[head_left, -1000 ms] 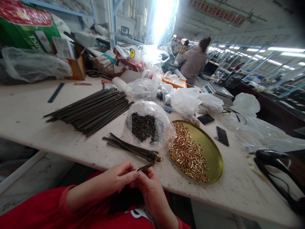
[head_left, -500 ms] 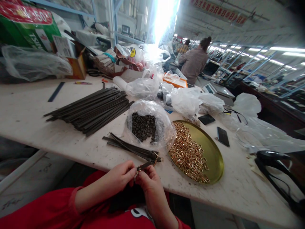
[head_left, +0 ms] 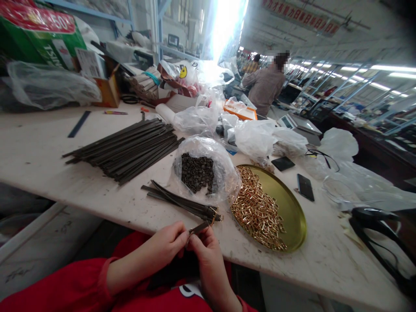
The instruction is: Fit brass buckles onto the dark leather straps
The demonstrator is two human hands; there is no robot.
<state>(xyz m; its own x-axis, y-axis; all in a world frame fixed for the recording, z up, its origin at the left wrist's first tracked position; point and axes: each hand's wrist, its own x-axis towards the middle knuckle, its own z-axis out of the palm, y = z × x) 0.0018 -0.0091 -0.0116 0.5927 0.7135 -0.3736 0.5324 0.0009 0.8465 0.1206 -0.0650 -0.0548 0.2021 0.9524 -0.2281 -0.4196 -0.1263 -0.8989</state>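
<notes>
My left hand [head_left: 175, 239] and my right hand [head_left: 205, 247] meet at the table's front edge, both pinching a dark strap [head_left: 199, 227]. A bit of metal shows between the fingertips, largely hidden. Just beyond lie several finished-looking straps [head_left: 182, 203] with gold buckles at their right end. A clear plastic bag [head_left: 224, 173] holds small black loops [head_left: 196, 171]. To its right, gold buckles [head_left: 256, 212] are heaped on the left part of a round golden tray [head_left: 290, 208].
Many dark strips [head_left: 123, 149] lie fanned at the left, near a dark ruler-like piece [head_left: 79, 124]. A phone [head_left: 305, 187], a black flat item [head_left: 282, 163] and plastic bags [head_left: 255, 138] are at the right and back. A person [head_left: 264, 89] is farther off.
The view has shifted slightly. My fingers have closed further over the metal piece on the strap, which shows less now; both hands stay together.
</notes>
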